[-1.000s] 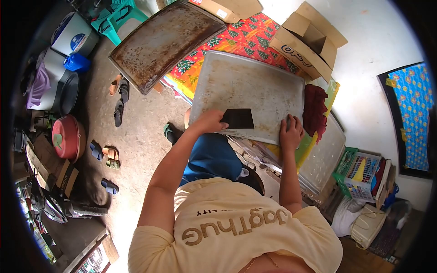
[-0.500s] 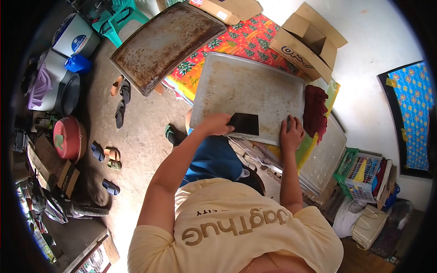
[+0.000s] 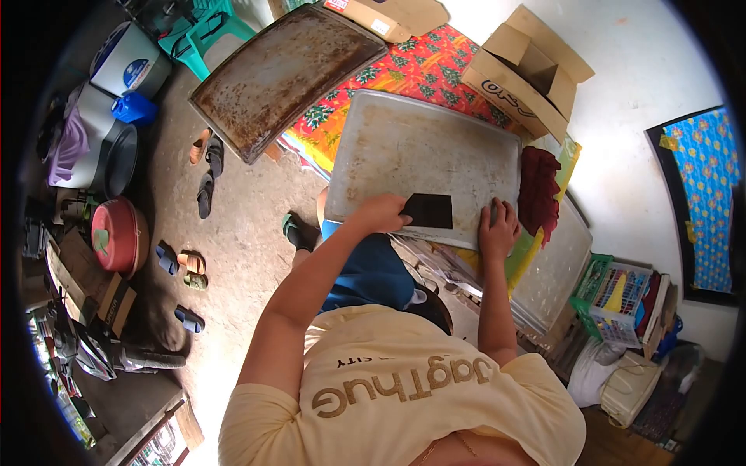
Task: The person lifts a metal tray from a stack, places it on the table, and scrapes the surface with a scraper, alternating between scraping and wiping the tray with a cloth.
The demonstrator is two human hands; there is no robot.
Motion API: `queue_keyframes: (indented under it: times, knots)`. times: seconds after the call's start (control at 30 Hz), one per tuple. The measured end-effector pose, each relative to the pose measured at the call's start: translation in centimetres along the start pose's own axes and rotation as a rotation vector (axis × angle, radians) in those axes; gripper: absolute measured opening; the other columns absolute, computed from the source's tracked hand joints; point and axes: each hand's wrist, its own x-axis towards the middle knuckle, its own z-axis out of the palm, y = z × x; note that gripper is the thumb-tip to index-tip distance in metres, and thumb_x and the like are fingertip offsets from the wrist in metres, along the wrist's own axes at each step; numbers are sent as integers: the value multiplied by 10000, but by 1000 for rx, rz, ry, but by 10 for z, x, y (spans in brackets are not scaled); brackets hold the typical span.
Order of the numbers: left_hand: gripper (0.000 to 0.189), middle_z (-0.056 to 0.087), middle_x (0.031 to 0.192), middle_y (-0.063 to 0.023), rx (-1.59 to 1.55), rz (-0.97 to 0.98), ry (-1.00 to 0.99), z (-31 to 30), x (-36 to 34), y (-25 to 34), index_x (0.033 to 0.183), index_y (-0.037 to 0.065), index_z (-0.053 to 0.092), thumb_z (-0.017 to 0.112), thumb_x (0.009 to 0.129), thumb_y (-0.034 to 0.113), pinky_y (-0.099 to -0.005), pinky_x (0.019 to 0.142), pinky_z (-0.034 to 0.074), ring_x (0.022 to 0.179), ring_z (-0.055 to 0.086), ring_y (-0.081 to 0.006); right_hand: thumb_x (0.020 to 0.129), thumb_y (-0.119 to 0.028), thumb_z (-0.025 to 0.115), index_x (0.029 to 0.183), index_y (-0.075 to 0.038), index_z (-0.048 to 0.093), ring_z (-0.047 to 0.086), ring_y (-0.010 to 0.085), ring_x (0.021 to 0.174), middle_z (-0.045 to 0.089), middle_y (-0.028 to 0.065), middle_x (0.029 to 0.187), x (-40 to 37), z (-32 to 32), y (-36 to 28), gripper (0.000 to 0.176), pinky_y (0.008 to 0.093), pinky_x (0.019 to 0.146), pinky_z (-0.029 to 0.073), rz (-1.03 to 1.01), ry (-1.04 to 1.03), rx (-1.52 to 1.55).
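A large grey metal baking tray (image 3: 420, 140) with brownish stains lies in front of me. My left hand (image 3: 386, 213) is closed on the left end of a flat black rectangular piece (image 3: 430, 210), which lies against the tray near its front edge. My right hand (image 3: 499, 227) rests at the tray's front right corner, thumb and fingers apart on top of its surface. Just beyond that corner is a crumpled dark red cloth (image 3: 538, 186).
A rusty tray (image 3: 287, 74) sits at the far left of a red patterned tablecloth (image 3: 420, 62). An open cardboard box (image 3: 528, 74) stands at the back right. More trays (image 3: 556, 264) lie to the right, near plastic baskets (image 3: 618, 299). Sandals (image 3: 192, 264) are on the floor.
My left hand has slid the black piece a little to the right along the tray, towards my right hand. The right hand and the tray stay in place.
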Motion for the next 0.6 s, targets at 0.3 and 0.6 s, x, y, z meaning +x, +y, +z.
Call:
queue_keyframes:
  times: [0.3,0.6]
  knots:
    - [351,699,986,-193,34,-6,-58,-4,3,11,989,50,703,691,845,370,-482,829,511,974,651,-403,941,-413,594,1275,-192,638,512,258,1283,576,75,1352,0,0,-1,403,473,1114,290,2,-4,9]
    - [362,699,996,-187,61,-19,-93,-6,3,22,988,54,704,700,839,384,-493,822,511,990,652,-392,943,-415,591,1287,-194,635,506,256,1290,571,77,1357,-1,0,1,411,475,1119,282,4,-12,11]
